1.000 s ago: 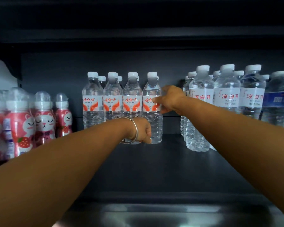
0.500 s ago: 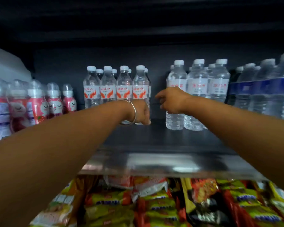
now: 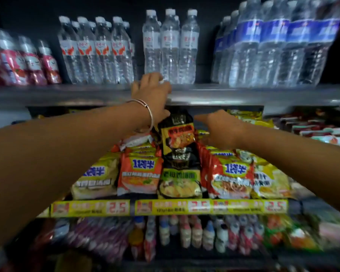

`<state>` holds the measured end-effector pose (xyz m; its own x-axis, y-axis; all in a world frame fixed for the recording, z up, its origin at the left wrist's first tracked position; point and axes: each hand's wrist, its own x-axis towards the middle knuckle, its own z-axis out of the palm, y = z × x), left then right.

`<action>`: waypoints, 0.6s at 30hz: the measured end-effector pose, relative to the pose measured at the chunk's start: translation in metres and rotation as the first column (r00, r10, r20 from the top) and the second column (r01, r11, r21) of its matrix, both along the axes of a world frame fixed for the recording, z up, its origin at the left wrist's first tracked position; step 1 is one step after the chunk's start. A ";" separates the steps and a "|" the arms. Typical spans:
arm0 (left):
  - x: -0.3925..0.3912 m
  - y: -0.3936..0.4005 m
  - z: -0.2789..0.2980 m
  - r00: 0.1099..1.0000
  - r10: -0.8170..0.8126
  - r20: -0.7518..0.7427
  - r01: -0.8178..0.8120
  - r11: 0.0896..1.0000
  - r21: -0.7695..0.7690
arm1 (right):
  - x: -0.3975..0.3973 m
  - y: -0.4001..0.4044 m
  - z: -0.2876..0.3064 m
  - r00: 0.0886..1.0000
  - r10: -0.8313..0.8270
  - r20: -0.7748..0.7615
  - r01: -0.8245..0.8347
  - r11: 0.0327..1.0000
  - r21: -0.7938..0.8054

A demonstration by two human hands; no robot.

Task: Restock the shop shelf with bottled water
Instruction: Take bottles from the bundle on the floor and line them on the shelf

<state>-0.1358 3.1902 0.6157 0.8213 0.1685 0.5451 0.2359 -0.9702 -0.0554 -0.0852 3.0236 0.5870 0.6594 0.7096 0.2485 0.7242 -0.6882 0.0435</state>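
Bottles of pink drink (image 3: 28, 61) fill the shelf's (image 3: 243, 94) left end, then red-labelled water bottles (image 3: 96, 54). I see my left hand (image 3: 151, 93) at the front edge, fingers relaxed, holding nothing. My right hand (image 3: 222, 130) is below, loosely open, empty, over noodle packets (image 3: 177, 134). Blue-labelled bottles (image 3: 273, 46) crowd the right end.

Clear water bottles (image 3: 170, 46) w/ white caps stand upright in rows on the grey shelf (image 3: 243, 94), upper frame. Red-orange labels upper left-centre, pale labels centre, blue labels upper right.
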 end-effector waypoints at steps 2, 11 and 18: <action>-0.004 -0.017 -0.027 1.000 -0.020 0.023 0.020 1.000 -0.002 | -0.002 -0.018 -0.031 1.000 -0.018 -0.024 0.017 1.000 -0.021; 0.007 -0.076 -0.217 0.926 -0.327 -0.191 0.295 0.939 -0.178 | 0.015 -0.044 -0.194 0.954 -0.048 -0.295 0.016 0.994 -0.107; 0.005 -0.086 -0.426 0.803 -0.394 -0.446 0.254 0.905 -0.341 | 0.018 -0.049 -0.404 0.831 -0.159 -0.533 0.037 0.972 -0.232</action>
